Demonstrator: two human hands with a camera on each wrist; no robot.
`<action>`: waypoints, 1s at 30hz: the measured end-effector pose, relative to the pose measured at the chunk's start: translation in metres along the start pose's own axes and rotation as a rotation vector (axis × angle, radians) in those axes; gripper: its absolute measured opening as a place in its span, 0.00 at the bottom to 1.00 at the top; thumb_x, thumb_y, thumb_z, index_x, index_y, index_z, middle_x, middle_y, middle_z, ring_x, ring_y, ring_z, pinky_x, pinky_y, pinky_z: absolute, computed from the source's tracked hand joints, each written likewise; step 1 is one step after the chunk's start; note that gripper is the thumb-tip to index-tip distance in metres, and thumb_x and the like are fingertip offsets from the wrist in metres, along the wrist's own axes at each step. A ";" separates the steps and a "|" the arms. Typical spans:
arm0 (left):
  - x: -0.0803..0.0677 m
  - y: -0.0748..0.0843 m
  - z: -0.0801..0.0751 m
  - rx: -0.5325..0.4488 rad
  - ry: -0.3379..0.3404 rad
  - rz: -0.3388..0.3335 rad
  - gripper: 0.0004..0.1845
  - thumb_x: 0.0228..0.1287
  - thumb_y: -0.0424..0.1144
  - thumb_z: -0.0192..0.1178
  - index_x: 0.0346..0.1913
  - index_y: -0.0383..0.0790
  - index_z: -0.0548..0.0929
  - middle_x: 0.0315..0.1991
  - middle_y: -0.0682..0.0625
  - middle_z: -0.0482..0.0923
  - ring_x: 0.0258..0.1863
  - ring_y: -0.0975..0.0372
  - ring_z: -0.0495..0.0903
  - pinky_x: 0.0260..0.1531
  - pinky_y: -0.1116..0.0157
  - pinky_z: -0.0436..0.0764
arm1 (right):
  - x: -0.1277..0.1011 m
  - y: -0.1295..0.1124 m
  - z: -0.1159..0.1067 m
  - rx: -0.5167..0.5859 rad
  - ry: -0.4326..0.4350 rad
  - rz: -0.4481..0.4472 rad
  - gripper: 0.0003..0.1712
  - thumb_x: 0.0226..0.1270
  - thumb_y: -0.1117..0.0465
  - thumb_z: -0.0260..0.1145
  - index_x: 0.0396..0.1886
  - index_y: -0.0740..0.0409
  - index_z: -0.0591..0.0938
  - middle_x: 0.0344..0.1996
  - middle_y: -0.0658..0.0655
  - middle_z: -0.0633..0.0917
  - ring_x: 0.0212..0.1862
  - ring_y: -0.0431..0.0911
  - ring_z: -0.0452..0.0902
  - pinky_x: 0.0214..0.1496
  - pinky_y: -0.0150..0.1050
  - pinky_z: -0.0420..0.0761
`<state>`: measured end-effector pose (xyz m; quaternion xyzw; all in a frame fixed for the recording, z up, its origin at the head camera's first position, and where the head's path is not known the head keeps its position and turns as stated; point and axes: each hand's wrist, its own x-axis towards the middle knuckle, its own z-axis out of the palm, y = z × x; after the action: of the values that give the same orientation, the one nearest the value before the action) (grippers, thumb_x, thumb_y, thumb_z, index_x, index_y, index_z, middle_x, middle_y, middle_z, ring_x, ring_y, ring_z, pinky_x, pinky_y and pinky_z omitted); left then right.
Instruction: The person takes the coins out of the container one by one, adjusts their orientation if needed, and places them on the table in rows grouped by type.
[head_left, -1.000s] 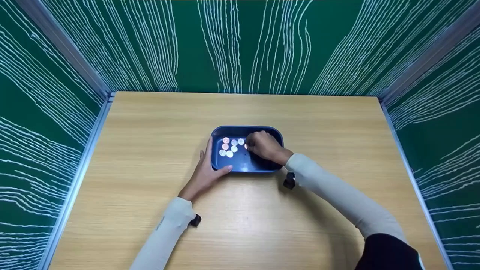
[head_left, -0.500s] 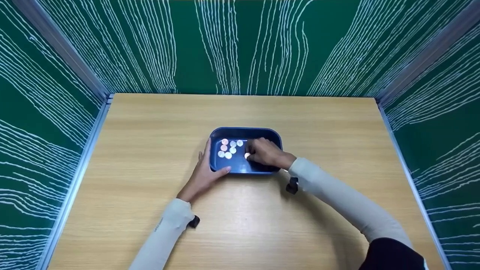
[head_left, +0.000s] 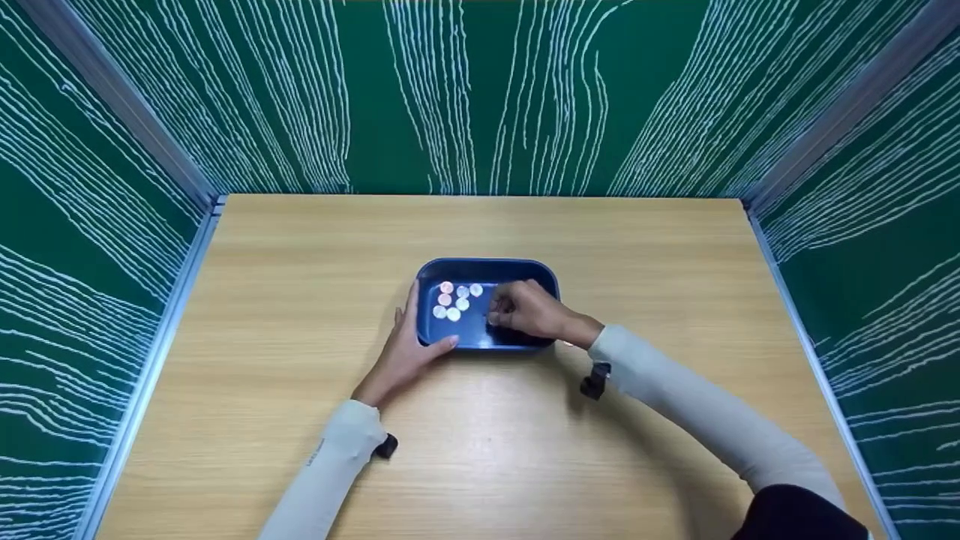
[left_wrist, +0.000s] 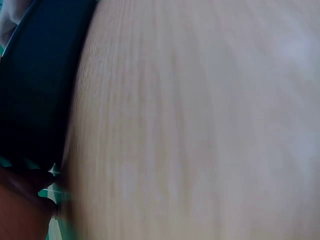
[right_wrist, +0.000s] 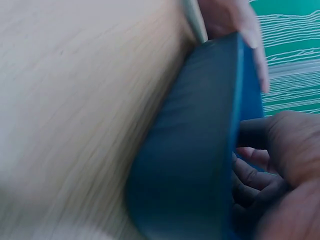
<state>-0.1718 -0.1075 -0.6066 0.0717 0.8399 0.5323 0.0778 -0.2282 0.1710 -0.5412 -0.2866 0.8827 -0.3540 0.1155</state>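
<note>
A dark blue tray [head_left: 487, 341] with rounded corners sits on the table. Several flat round coins [head_left: 453, 314], some silvery and some copper-toned, lie in its left half. My left hand [head_left: 405, 356] holds the tray's left end, fingers along the side and thumb at the front rim. Inside the right half, my right hand [head_left: 531, 309] has its fingers curled and thumb and fingertips together low over the tray floor, pinching a coin mostly hidden by them. In the right wrist view the tray's wall [right_wrist: 185, 145] covers part of those fingers [right_wrist: 252, 175].
A wooden table [head_left: 480, 442] bears the tray. Green panels [head_left: 540, 97] with white wavy lines rise behind and on both sides, joined by metal posts [head_left: 142, 105]. A small pale spot shows on the table beside my right wrist.
My right hand has shifted toward the tray's front; the coin at its fingertips came the same way and is now mostly hidden. My left hand keeps its hold on the tray.
</note>
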 end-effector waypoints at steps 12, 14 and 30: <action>-0.002 -0.003 -0.001 0.000 0.011 -0.032 0.68 0.66 0.55 0.78 0.92 0.58 0.37 0.92 0.43 0.40 0.87 0.31 0.32 0.82 0.29 0.42 | -0.023 -0.003 -0.030 0.255 0.036 0.135 0.08 0.69 0.75 0.70 0.46 0.67 0.89 0.36 0.60 0.90 0.36 0.45 0.83 0.33 0.34 0.84; -0.003 -0.003 0.000 -0.002 0.009 -0.036 0.68 0.66 0.56 0.78 0.92 0.58 0.37 0.92 0.43 0.41 0.87 0.31 0.32 0.81 0.29 0.42 | -0.028 -0.001 -0.034 0.281 0.051 0.155 0.08 0.70 0.74 0.70 0.46 0.68 0.89 0.36 0.60 0.90 0.35 0.46 0.83 0.34 0.37 0.86; 0.000 0.002 0.001 -0.005 -0.001 0.003 0.67 0.67 0.54 0.77 0.92 0.54 0.37 0.92 0.42 0.40 0.87 0.31 0.33 0.83 0.31 0.39 | -0.057 0.023 -0.051 0.375 0.141 0.264 0.08 0.75 0.68 0.75 0.48 0.69 0.89 0.37 0.64 0.90 0.37 0.57 0.84 0.33 0.33 0.82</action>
<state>-0.1717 -0.1057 -0.6047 0.0731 0.8384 0.5345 0.0777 -0.2127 0.2467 -0.5204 -0.1169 0.8371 -0.5129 0.1501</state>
